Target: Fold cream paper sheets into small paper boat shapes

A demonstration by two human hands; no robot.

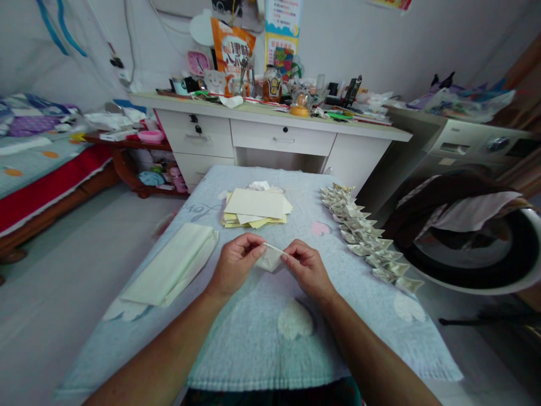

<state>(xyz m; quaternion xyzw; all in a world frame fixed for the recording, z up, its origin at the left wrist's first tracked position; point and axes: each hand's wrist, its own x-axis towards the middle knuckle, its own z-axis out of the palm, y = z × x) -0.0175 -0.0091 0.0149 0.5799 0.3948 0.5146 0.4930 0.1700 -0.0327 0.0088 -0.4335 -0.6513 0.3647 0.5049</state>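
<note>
Between my two hands is a small folded piece of pale paper (270, 260), its upper edge running straight and its lower part coming to a blunt point. My left hand (239, 260) pinches its left end with thumb and fingers. At the right end, my right hand (307, 267) grips it the same way. Beyond my hands lies a stack of cream and yellow paper sheets (256, 204). To the left rests a long folded bundle of pale green paper (175, 264). Rows of folded paper boats (363, 233) stand along the table's right side.
A light blue patterned cloth (253, 344) covers the table. Behind it stands a white desk (283, 139) crowded with a jar (272, 84), an orange snack bag (234, 53) and other items. A washing machine (459, 144) with laundry in its open door is at right, a bed (51, 175) at left.
</note>
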